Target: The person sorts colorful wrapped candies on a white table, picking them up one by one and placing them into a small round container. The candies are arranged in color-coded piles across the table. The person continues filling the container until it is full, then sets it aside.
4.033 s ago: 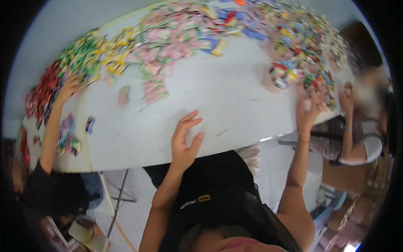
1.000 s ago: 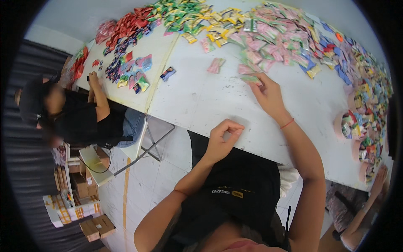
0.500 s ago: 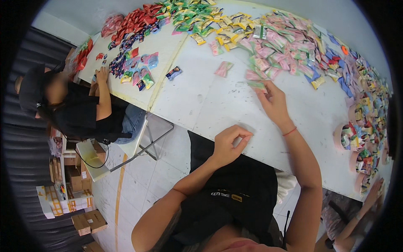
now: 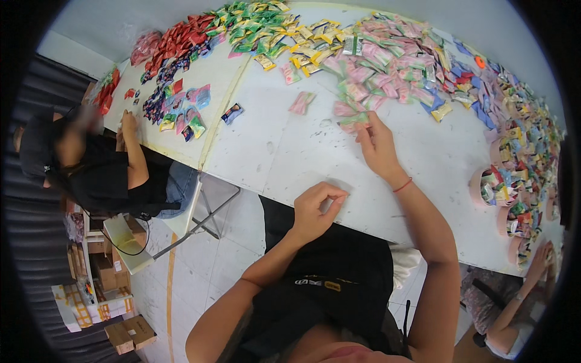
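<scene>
My right hand [image 4: 380, 145] is closed on the end of a small pink-and-green packet [image 4: 351, 124], at the near edge of a heap of like packets [image 4: 378, 78]. Its fingertips partly cover that packet. Closer to me, my left hand [image 4: 316, 210] rests at the table's front edge, thumb and fingers curled together in a loop, with nothing seen in it. A single pink-and-green packet [image 4: 302, 103] lies apart, left of the heap. Further left is a lone dark blue packet [image 4: 232, 114].
Yellow [image 4: 318, 39], green [image 4: 251, 30] and red packets [image 4: 184, 39] are heaped along the table's back. Pink tubs [image 4: 484, 187] filled with mixed packets stand at the right. A co-worker [image 4: 91, 163] sits at the left; another person's hands [image 4: 541, 260] show at lower right.
The whole view has shifted slightly. My right hand has tilted the pink-and-green packet, and its fingers reach further over it. My left hand keeps its curled shape.
</scene>
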Demonstrator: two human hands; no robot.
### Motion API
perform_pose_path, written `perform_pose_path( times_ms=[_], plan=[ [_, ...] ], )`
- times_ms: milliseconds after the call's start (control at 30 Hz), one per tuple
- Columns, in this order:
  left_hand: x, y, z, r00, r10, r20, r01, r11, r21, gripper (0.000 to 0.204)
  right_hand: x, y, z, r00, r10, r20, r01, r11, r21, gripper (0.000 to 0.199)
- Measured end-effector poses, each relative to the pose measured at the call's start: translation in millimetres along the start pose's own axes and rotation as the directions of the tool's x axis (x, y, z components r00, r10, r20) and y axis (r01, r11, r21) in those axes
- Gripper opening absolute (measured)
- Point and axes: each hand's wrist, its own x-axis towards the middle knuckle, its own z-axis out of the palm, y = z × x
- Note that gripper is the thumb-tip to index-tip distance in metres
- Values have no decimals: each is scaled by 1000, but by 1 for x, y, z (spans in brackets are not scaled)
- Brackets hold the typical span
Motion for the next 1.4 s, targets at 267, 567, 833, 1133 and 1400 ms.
perform_pose_path(
  times_ms=[267,567,833,1133,1400],
  plan=[
    [0,0,0,1000,-14,12,14,1000,-14,6,1,8,-3,995,93,-24,-92,994,51,16],
    [-1,-3,-14,993,-86,85,100,980,-171,8,1,4,-2,988,152,-16,-150,984,99,31],
    [101,-102,-149,907,-175,-384,360,796,487,24,4,-6,-2,991,131,-27,-130,991,39,29],
    [73,-97,-104,991,83,-106,7,753,658,47,1,9,-2,995,100,1,-100,995,21,24],
    [31,-54,-69,990,136,-45,-79,779,622,39,2,1,2,995,93,34,-94,994,55,23]
  ],
)
